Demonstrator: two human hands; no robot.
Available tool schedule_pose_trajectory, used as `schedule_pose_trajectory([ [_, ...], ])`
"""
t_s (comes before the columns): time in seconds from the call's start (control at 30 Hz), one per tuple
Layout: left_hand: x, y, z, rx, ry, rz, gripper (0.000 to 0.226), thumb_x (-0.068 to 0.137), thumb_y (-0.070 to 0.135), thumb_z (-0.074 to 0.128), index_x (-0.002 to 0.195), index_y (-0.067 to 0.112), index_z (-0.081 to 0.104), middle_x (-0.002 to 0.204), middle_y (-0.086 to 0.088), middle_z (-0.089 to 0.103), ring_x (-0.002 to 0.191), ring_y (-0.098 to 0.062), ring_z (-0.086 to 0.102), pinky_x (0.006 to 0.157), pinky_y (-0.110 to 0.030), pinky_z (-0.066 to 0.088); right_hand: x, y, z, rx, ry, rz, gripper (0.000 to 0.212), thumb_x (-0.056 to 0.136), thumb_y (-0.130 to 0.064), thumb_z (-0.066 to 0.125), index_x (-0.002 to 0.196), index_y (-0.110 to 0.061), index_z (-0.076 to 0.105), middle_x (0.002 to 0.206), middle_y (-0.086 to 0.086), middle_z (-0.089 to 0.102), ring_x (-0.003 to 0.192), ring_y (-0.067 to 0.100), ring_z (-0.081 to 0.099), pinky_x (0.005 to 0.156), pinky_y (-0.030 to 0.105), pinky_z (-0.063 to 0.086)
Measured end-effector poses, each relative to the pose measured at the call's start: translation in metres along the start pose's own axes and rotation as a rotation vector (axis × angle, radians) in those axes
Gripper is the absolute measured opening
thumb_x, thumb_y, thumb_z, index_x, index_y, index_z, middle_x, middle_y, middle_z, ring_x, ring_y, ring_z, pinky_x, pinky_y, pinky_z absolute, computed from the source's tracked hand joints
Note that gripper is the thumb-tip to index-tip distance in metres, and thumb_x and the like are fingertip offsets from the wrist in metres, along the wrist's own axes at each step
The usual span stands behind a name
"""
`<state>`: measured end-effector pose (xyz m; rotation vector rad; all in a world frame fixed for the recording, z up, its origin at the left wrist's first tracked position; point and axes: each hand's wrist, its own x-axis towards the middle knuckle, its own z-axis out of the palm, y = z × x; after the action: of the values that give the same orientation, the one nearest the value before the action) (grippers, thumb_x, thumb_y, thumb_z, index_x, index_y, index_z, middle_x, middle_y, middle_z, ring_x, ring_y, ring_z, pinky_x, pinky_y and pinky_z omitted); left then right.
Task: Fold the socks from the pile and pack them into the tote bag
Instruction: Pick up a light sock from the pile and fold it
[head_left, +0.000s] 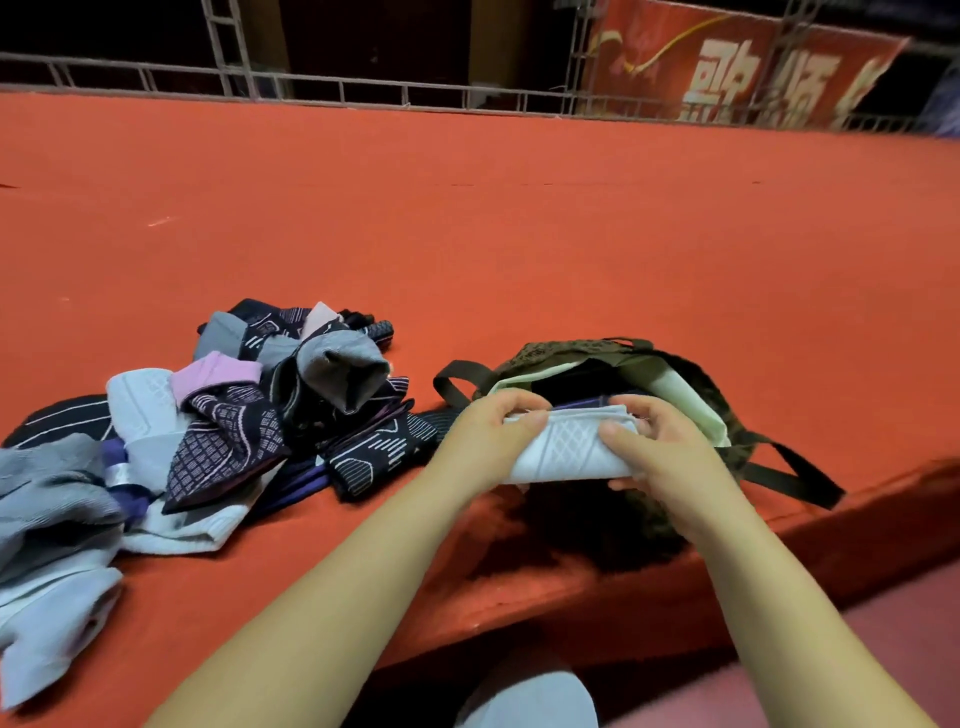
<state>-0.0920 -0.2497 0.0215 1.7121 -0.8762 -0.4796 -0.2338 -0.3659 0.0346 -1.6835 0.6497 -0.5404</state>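
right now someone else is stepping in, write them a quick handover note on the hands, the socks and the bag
Left hand and right hand: both grip one folded white sock, held just over the bag's mouth.
Tote bag: open, lying near the front edge of the red table, dark folded socks seemingly inside.
Sock pile: left of the bag, many still unfolded.
Done: this sock folded.
Left: drop it in, then fold and pack the pile.

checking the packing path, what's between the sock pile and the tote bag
In the head view, the left hand and the folded white sock it holds sit between the sock pile and the tote bag.
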Motion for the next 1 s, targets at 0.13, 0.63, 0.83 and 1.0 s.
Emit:
schedule_pose_trajectory([
  [0.13, 0.039, 0.01, 0.031, 0.092, -0.135, -0.053, 0.012, 0.09, 0.026, 0.055, 0.095, 0.027, 0.066, 0.09, 0.013, 0.062, 0.089, -0.008, 0.058, 0.078, -0.023, 0.045, 0.031, 0.008, -0.04, -0.052, 0.008, 0.083, 0.016, 0.094, -0.019, 0.055, 0.093, -0.014, 0.07, 0.084, 0.001, 0.072, 0.077, 0.012, 0.066, 0.057, 0.023, 0.049],
  [0.63, 0.173, 0.016, 0.045, 0.044, -0.213, -0.201, 0.054, 0.09, 0.069, 0.024, 0.122, 0.033, 0.047, 0.13, 0.01, 0.044, 0.125, -0.011, 0.038, 0.095, -0.03, 0.026, 0.142, 0.03, -0.057, -0.123, -0.015, 0.148, 0.025, 0.09, -0.014, 0.05, 0.085, 0.001, 0.069, 0.088, 0.021, 0.071, 0.076, 0.028, 0.063, 0.072, 0.035, 0.046],
  [0.83, 0.201, 0.015, 0.039, 0.013, -0.18, -0.199, 0.08, 0.084, 0.075, 0.021, 0.146, 0.027, 0.033, 0.155, 0.005, 0.027, 0.141, -0.013, 0.025, 0.117, -0.041, 0.018, 0.2, 0.022, -0.034, -0.179, -0.008, 0.058, 0.031, 0.091, -0.021, 0.045, 0.088, -0.002, 0.069, 0.089, 0.016, 0.072, 0.083, 0.03, 0.068, 0.079, 0.042, 0.051],
  [1.0, 0.219, 0.003, 0.032, 0.083, -0.248, -0.199, 0.07, 0.09, 0.068, 0.024, 0.137, 0.02, 0.048, 0.146, 0.004, 0.041, 0.133, -0.013, 0.038, 0.114, -0.039, 0.026, 0.24, 0.029, -0.036, -0.506, 0.044, 0.046, 0.03, 0.085, -0.034, 0.053, 0.073, -0.008, 0.054, 0.071, 0.006, 0.056, 0.069, 0.022, 0.052, 0.064, 0.037, 0.039],
])
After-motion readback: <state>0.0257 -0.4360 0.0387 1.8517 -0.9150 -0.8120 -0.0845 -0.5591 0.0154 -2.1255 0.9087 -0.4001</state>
